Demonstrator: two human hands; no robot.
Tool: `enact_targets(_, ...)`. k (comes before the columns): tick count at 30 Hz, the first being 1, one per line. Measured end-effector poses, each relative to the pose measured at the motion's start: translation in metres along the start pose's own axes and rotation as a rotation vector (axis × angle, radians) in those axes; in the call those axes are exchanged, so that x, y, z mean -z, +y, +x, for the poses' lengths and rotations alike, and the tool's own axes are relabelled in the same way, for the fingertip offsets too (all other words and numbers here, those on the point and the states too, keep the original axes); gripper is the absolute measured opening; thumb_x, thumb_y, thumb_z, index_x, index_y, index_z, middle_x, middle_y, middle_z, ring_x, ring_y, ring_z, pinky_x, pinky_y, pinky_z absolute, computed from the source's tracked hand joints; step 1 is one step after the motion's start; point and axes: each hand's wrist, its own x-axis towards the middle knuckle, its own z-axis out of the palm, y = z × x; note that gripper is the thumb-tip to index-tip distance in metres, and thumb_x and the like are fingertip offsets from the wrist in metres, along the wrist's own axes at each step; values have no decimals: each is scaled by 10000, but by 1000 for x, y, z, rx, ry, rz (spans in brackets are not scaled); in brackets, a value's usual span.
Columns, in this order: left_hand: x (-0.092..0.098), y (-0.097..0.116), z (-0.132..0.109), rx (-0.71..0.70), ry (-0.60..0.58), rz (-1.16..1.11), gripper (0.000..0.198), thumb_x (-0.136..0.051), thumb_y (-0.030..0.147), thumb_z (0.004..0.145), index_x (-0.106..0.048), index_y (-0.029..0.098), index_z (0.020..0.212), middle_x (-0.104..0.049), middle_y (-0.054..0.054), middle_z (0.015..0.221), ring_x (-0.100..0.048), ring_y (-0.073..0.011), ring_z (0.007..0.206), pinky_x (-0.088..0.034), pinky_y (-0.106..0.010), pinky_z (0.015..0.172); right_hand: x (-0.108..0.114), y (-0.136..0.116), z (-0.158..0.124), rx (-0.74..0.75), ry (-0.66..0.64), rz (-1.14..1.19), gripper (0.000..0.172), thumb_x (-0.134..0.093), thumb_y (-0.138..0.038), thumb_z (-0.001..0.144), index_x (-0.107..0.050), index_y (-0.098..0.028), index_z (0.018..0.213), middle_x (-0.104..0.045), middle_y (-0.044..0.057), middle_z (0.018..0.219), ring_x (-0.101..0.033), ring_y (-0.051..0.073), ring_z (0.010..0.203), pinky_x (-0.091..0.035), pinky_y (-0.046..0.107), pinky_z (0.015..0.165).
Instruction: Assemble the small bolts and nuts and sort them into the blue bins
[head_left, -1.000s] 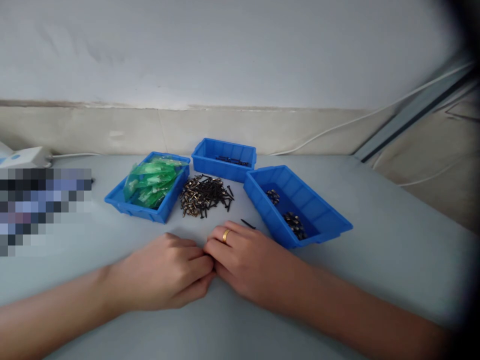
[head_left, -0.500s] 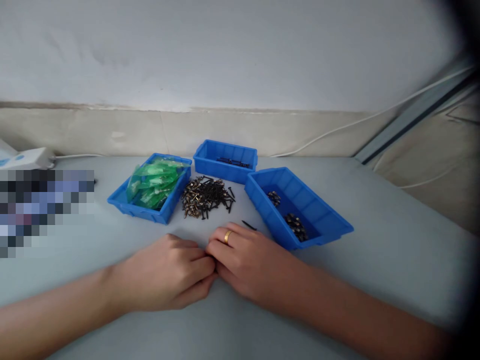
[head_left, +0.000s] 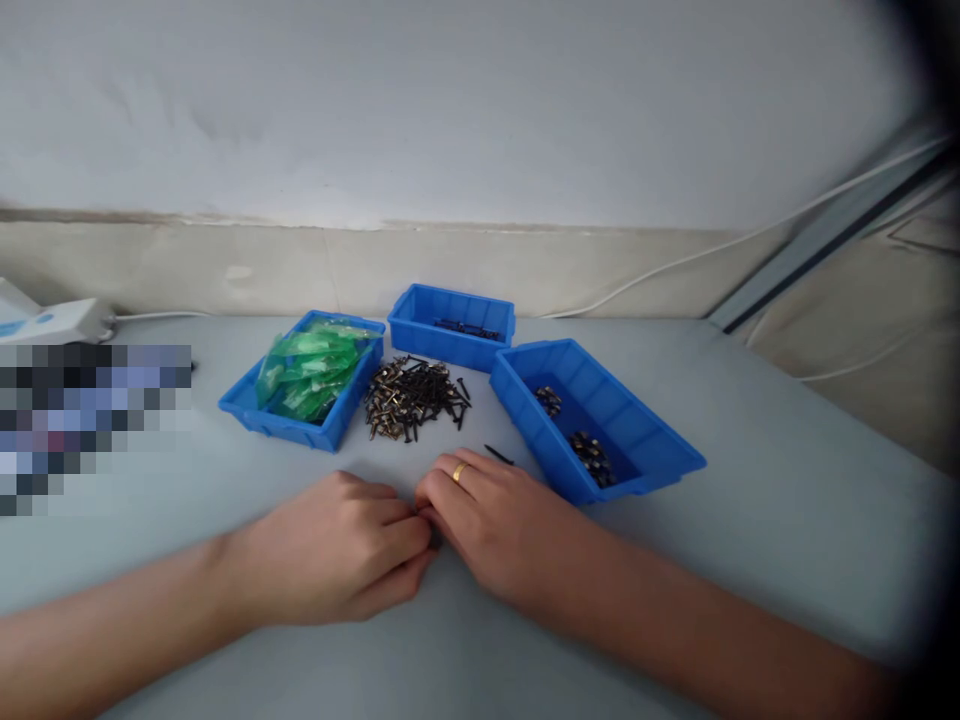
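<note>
My left hand (head_left: 356,550) and my right hand (head_left: 495,515) meet low over the table, fingertips together. Both are closed, with fingers curled inward. Something small and dark shows between the fingertips, too hidden to name. A gold ring (head_left: 459,472) is on a right-hand finger. Just beyond the right hand lies a single black screw (head_left: 499,455). Farther back is a heap of black and brass-coloured screws (head_left: 416,395). To its right, a blue bin (head_left: 637,430) holds two clusters of small metal parts (head_left: 591,458).
Left of the heap, a blue tray (head_left: 285,430) holds green plastic packets (head_left: 311,370). Behind it stands another blue bin (head_left: 450,347) with dark screws inside. A white box (head_left: 71,322) with a cable sits at the far left, near a pixelated patch. The wall borders the table (head_left: 787,420).
My right fingers have shifted slightly right and down at the fingertips. The left hand stays nearly in place. The whole view has moved a little.
</note>
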Motion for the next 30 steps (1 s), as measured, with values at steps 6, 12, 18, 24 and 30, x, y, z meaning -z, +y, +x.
enact_targets(6, 0, -1, 0, -4, 11, 15, 429, -298, 201, 974, -597, 142, 672, -563, -29, 583, -526, -156, 522, -369, -296, 476, -1, 1, 0, -36, 11, 16, 168, -459, 11, 822, -509, -143, 776, -547, 47, 753, -496, 196, 703, -412, 318, 627)
enact_targets(12, 0, 0, -1, 17, 21, 20, 372, -319, 197, 964, -585, 150, 709, -551, -19, 633, -522, -150, 530, -381, -298, 477, -3, 3, 1, -82, 106, 38, 208, -385, -33, 897, -507, -154, 780, -565, 55, 743, -536, 201, 700, -441, 333, 642)
enact_targets(18, 1, 1, -3, 58, 47, 59, 324, -326, 198, 958, -570, 155, 748, -547, -22, 706, -520, -141, 532, -413, -281, 467, 0, 5, 3, -170, 247, 141, 195, -365, -70, 921, -503, -155, 812, -580, 54, 742, -568, 186, 693, -449, 299, 603)
enact_targets(24, -2, 1, -6, 109, 123, 85, 235, -344, 179, 942, -562, 145, 862, -556, -36, 760, -549, -158, 555, -460, -284, 459, 7, 1, 4, -214, 260, 253, 173, -360, -108, 943, -502, -160, 857, -593, 47, 765, -574, 179, 721, -450, 296, 633)
enact_targets(30, -3, 0, -6, 134, 155, 96, 199, -352, 171, 930, -544, 143, 887, -537, -69, 830, -575, -184, 621, -494, -287, 443, 9, 1, 5, -273, 249, 364, 120, -416, -107, 933, -502, -162, 871, -594, 25, 785, -574, 161, 727, -428, 276, 643)
